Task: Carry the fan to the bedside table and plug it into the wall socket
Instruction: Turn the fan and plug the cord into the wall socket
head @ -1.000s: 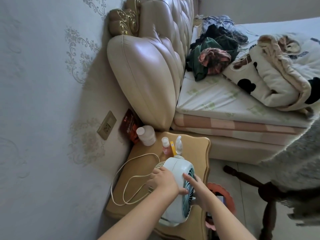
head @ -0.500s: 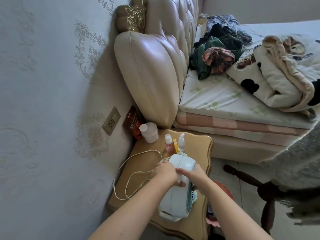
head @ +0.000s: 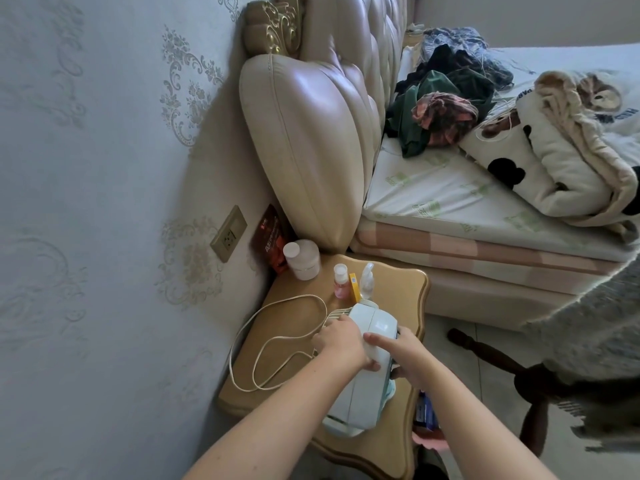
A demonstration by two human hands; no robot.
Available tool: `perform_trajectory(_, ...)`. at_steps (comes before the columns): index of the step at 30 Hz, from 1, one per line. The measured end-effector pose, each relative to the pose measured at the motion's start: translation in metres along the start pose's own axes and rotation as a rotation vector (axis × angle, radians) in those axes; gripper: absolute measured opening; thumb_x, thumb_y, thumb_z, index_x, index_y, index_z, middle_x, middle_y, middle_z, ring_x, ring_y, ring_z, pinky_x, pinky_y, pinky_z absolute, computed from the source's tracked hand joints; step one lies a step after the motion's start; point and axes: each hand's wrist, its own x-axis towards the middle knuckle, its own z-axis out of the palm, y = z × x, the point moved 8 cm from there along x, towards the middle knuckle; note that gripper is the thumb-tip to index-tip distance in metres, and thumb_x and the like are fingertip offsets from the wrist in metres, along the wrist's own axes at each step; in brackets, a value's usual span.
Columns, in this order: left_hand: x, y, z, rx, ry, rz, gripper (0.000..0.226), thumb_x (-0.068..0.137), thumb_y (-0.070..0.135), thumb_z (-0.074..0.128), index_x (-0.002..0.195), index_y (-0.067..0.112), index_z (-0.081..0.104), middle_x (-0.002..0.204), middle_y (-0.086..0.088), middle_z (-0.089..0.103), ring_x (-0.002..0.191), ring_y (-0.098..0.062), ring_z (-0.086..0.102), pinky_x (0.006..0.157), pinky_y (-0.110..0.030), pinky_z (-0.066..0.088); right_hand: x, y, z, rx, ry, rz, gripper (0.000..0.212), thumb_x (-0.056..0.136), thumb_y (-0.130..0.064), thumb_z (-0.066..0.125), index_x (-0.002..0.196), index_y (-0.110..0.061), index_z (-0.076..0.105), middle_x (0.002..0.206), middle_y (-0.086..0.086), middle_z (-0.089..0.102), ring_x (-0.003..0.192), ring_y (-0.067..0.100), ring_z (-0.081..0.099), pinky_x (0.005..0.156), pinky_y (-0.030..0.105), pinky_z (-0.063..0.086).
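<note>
A small white and pale-blue fan [head: 363, 379] stands on the wooden bedside table [head: 408, 296]. My left hand [head: 341, 344] grips the fan's rear side, and my right hand [head: 403, 355] holds its top and front edge. The fan's cream cord [head: 277, 341] lies in loose loops on the table's left part; its plug is hidden. A beige wall socket [head: 229, 233] sits on the wall to the left, above the table, with nothing plugged in.
A white jar [head: 304, 259], a pink bottle [head: 341, 281], a yellow tube [head: 354, 287] and a clear spray bottle [head: 367, 280] stand at the table's far end. The padded headboard [head: 311, 150] and bed [head: 485, 209] lie beyond. A dark wooden stool [head: 519, 372] stands on the right.
The fan has turned so its grille faces away to the right and its back and top face me. My right hand shifted from the grille onto the fan's top.
</note>
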Motion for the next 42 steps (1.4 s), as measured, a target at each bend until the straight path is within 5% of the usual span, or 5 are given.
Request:
perform_trajectory(10,0.003,-0.01,-0.003,-0.091,0.026,0.041,0.078,0.069,0.052,0.073,0.13,0.013,0.044,0.131,-0.008,0.054,0.119,-0.025,0.056,0.084,-0.033,0.047,0.005,-0.012,0.0,-0.219,0.154,-0.007,0.089,0.07,-0.043,0.077,0.138,-0.011,0.029,0.13,0.01,0.047,0.108,0.024,0.051,0.072,0.033,0.05)
perform_trajectory(21,0.009,-0.032,-0.005,-0.313,0.037,0.097,0.066,0.069,0.055,0.071,0.119,0.016,0.052,0.117,-0.003,0.062,0.108,-0.023,0.061,0.072,-0.03,0.044,0.005,-0.031,0.01,-0.409,0.183,0.031,0.099,0.071,-0.045,0.076,0.145,-0.011,0.02,0.144,0.016,0.035,0.125,0.033,0.045,0.1,0.045,0.047)
perform_trajectory(26,0.023,-0.092,-0.017,-0.731,0.103,-0.047,0.03,0.089,0.037,0.057,0.066,0.018,0.054,0.077,-0.001,0.066,0.07,-0.017,0.058,0.057,-0.025,0.042,-0.003,-0.077,0.02,-0.568,0.353,-0.193,0.068,0.082,-0.045,0.064,0.135,-0.009,0.042,0.138,0.015,0.042,0.126,0.031,0.045,0.105,0.047,0.041)
perform_trajectory(31,0.04,-0.171,0.01,-0.84,0.109,-0.303,0.024,0.091,0.004,0.041,0.095,0.012,0.064,0.11,-0.015,0.071,0.096,-0.028,0.066,0.088,-0.033,0.052,0.004,-0.11,0.068,-0.666,0.286,-0.412,0.025,0.094,-0.014,0.044,0.107,-0.009,0.064,0.093,0.006,0.063,0.087,0.025,0.057,0.078,0.035,0.047)
perform_trajectory(42,0.086,-0.194,0.108,-0.599,-0.155,-0.198,0.035,0.089,0.003,0.044,0.121,0.001,0.059,0.131,-0.014,0.059,0.122,-0.026,0.054,0.101,-0.026,0.041,0.068,-0.096,0.161,-0.983,-0.041,-0.295,0.034,0.089,-0.011,0.049,0.121,-0.01,0.059,0.123,0.01,0.062,0.116,0.023,0.057,0.098,0.031,0.048)
